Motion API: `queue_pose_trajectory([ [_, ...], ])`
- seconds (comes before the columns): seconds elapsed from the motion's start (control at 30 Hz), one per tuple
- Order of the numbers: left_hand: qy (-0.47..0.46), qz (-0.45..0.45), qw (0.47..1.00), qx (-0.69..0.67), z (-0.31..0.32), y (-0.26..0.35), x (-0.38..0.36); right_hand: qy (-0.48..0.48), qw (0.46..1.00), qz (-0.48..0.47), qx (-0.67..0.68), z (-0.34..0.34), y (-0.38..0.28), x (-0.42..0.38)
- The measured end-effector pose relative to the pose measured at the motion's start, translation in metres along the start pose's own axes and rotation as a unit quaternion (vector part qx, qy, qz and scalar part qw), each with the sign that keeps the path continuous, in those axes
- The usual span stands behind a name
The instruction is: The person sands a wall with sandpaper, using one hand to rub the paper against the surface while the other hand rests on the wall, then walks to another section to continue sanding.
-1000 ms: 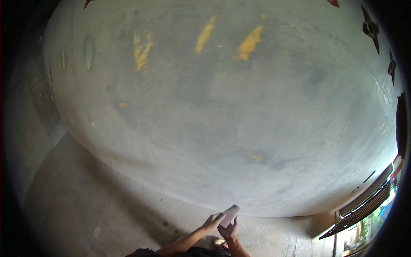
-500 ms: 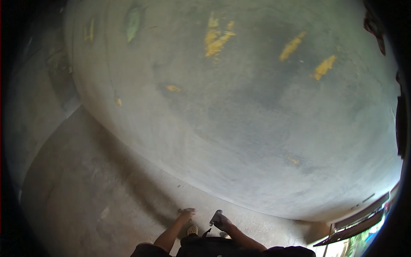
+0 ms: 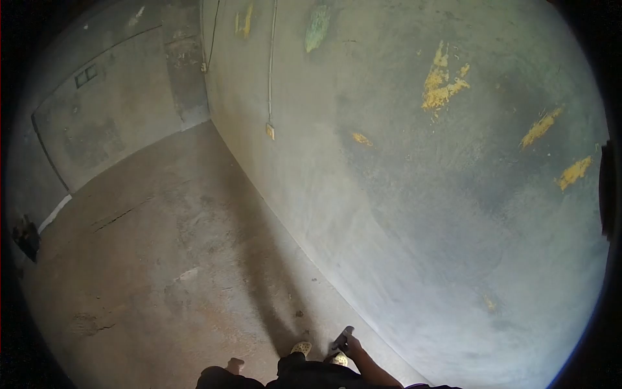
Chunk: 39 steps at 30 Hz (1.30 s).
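Note:
My right hand [image 3: 352,345] is low in the view, near the foot of the wall, and closed around a dark flat object [image 3: 342,338]. Its exact kind is too small to make out. My left hand [image 3: 235,365] hangs low over the floor beside my body; I see nothing in it, and its fingers are too small to read. Below, a pale yellow clog [image 3: 301,348] shows on one foot. A second pale clog [image 3: 339,358] is partly covered by the dark object and my right arm.
A grey-green plastered wall [image 3: 414,214] with yellow worn patches [image 3: 447,87] rises on the right. Down it runs a conduit [image 3: 270,71] to a small yellowish box [image 3: 270,131]. The brown concrete floor [image 3: 155,259] reaches a back wall [image 3: 129,117]. A dark object [image 3: 26,238] stands far left.
My view has swung left, bringing the room's corner and more floor into sight. My left hand has drawn back toward my body; my right hand still holds the dark object.

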<state>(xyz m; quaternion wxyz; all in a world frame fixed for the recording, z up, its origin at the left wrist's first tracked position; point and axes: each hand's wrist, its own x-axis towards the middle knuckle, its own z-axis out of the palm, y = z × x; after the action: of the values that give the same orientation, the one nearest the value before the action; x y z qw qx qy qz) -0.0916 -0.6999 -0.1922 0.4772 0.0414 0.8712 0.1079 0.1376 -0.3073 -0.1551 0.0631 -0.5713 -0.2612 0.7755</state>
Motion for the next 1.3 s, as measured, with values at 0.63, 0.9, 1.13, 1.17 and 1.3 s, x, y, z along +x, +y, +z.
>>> queue_pose_trajectory([
  [0.63,0.078,0.326,0.940,-0.066,0.114,0.289,-0.058,0.047,0.792,-0.072,-0.605,-0.205,-0.091,0.104],
  [0.9,0.052,-0.113,0.992,0.014,0.127,0.108,-0.099,0.075,0.920,-0.072,-0.377,-0.229,-0.107,0.085],
  [1.13,0.012,-0.185,0.977,-0.105,0.123,0.105,-0.108,0.090,0.772,-0.079,-0.624,-0.221,-0.028,0.143],
  [1.17,0.004,-0.180,0.973,-0.147,0.115,0.107,-0.097,0.098,0.769,-0.065,-0.628,-0.195,-0.032,0.122],
  [1.3,0.044,0.028,0.999,-0.015,0.072,0.110,-0.057,0.147,0.756,-0.117,-0.627,-0.103,-0.046,0.059],
])
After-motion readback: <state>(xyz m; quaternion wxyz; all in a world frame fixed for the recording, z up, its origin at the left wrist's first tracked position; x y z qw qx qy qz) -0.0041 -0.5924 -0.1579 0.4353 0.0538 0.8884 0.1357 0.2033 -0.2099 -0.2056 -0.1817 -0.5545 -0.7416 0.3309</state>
